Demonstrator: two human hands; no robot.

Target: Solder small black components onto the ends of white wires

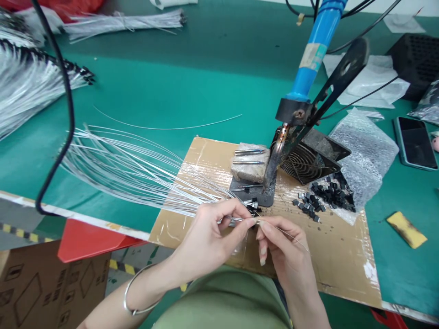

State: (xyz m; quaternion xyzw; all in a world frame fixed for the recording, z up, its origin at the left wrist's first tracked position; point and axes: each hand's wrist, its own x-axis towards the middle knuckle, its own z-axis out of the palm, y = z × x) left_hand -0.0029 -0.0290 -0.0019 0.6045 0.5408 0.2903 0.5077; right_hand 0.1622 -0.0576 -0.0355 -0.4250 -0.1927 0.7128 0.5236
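My left hand (214, 233) is closed in a pinch, thumb against index finger, over the ends of a bundle of thin white wires (133, 183). What sits at its fingertips looks like one wire's end, too small to make out well. My right hand (286, 240) is also pinched, its fingertips almost touching the left ones, on a thin strand like solder wire (288, 234) that trails across its fingers. Small black connectors (254, 206) show at the bundle's ends just beyond my fingers. Above them a soldering iron (302, 77) hangs in a stand, tip pointing down.
Under my hands lies a taped cardboard sheet (336, 260). A wrapped block (249, 171) carries metal pins. Further right are a small fan (298, 164), loose black pieces (310, 205), bubble wrap (360, 151), a yellow sponge (407, 229) and a phone (415, 142). A black cable (66, 91) hangs left.
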